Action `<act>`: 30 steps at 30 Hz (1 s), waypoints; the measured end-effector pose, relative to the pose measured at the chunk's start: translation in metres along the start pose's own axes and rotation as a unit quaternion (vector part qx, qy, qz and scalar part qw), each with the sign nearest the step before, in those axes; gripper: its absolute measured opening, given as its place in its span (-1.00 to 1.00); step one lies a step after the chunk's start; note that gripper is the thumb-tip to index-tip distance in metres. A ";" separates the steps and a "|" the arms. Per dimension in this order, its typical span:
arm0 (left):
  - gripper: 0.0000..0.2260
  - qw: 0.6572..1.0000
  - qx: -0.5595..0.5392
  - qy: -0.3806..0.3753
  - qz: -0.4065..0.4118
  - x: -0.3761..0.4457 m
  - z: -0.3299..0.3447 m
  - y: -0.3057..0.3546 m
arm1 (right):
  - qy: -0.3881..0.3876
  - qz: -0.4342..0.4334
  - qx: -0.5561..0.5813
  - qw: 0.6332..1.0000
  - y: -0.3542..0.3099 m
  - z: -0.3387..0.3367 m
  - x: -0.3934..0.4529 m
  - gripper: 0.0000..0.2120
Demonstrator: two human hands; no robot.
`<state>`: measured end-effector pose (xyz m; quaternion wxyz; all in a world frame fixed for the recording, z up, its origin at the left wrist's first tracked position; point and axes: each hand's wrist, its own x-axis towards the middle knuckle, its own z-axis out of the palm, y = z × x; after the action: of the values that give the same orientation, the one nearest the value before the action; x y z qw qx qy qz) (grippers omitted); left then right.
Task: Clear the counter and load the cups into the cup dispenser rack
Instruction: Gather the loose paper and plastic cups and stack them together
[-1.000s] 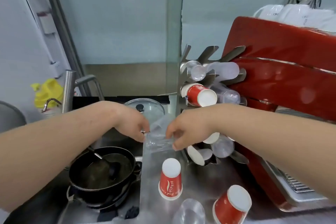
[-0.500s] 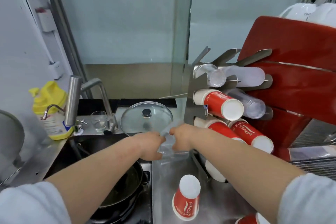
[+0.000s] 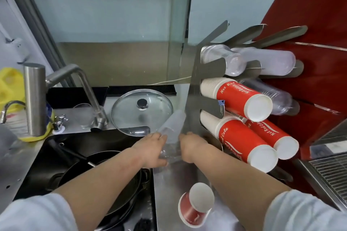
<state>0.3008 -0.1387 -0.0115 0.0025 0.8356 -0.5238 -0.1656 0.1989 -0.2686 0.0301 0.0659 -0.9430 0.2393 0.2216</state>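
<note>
My left hand (image 3: pixel 152 151) and my right hand (image 3: pixel 189 146) both grip a stack of clear plastic cups (image 3: pixel 171 129) that tilts up and away, just left of the steel cup dispenser rack (image 3: pixel 195 88). The rack holds lying stacks of red paper cups (image 3: pixel 242 99) and clear cups (image 3: pixel 262 62); its top prongs are bare. One red paper cup (image 3: pixel 195 206) stands upside down on the steel counter (image 3: pixel 169 184) near me.
A sink (image 3: pixel 56 155) with a black pan (image 3: pixel 105 170) lies to the left, behind it a tap (image 3: pixel 35 97), a glass (image 3: pixel 85 116) and a glass pot lid (image 3: pixel 141 110). A red machine (image 3: pixel 309 24) and a drip grate (image 3: pixel 330 172) stand right.
My head has moved closer and the view shifted left. Both hands have lifted the clear cup stack a little and tilted it toward the rack.
</note>
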 end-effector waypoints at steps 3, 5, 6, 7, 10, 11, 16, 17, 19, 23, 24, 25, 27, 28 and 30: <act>-0.17 1.000 -0.002 0.006 0.025 0.007 0.008 -0.003 | -0.016 0.001 0.015 1.000 0.000 0.008 0.010 -0.50; -0.19 0.999 -0.006 0.012 0.033 0.010 0.011 -0.004 | -0.019 0.006 0.021 1.000 -0.001 0.013 0.016 -0.48; -0.21 0.999 -0.010 0.012 0.032 0.012 0.012 -0.004 | -0.016 0.008 0.024 1.000 -0.001 0.015 0.019 -0.48; -0.24 0.999 -0.014 0.013 0.031 0.013 0.012 -0.005 | -0.011 0.010 0.028 0.999 -0.001 0.017 0.021 -0.49; -0.31 0.999 -0.032 0.009 0.021 0.016 0.012 -0.006 | 0.008 0.008 0.044 0.999 0.000 0.022 0.025 -0.51; -0.33 0.999 -0.039 0.006 0.017 0.017 0.013 -0.006 | 0.013 0.009 0.046 0.999 0.000 0.024 0.026 -0.51; -0.39 0.999 -0.049 0.014 0.020 0.016 0.018 -0.009 | 0.024 0.007 0.027 0.999 0.001 0.030 0.025 -0.46; -0.39 0.999 -0.047 0.013 0.021 0.015 0.019 -0.010 | 0.024 0.006 0.019 1.000 0.001 0.029 0.023 -0.45; -0.34 0.998 -0.049 0.015 0.021 0.011 0.018 -0.013 | 0.027 0.000 0.003 1.000 0.000 0.028 0.019 -0.46; -0.29 0.998 -0.052 0.022 0.014 -0.002 0.014 -0.015 | 0.034 -0.028 -0.035 0.998 -0.002 0.023 0.012 -0.46; -0.28 0.998 -0.050 0.022 0.013 -0.006 0.013 -0.016 | 0.035 -0.037 -0.041 0.998 -0.003 0.021 0.011 -0.45; -0.26 0.998 -0.050 0.021 0.012 -0.008 0.013 -0.017 | 0.037 -0.047 -0.044 0.997 -0.004 0.018 0.010 -0.43; -0.24 0.998 -0.044 0.033 0.014 -0.015 0.012 -0.017 | 0.048 -0.065 -0.044 0.996 -0.005 0.011 0.005 -0.43; -0.25 0.998 -0.040 0.042 0.013 -0.018 0.011 -0.017 | 0.053 -0.074 -0.042 0.995 -0.006 0.007 0.002 -0.42; -0.30 0.997 -0.057 0.051 -0.001 -0.023 0.007 -0.017 | 0.059 -0.092 -0.033 0.993 -0.007 -0.002 -0.004 -0.36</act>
<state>0.3044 -0.1094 -0.0147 0.0769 0.8418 -0.5119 -0.1527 0.2000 -0.2616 0.0338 0.0410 -0.9740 0.1476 0.1668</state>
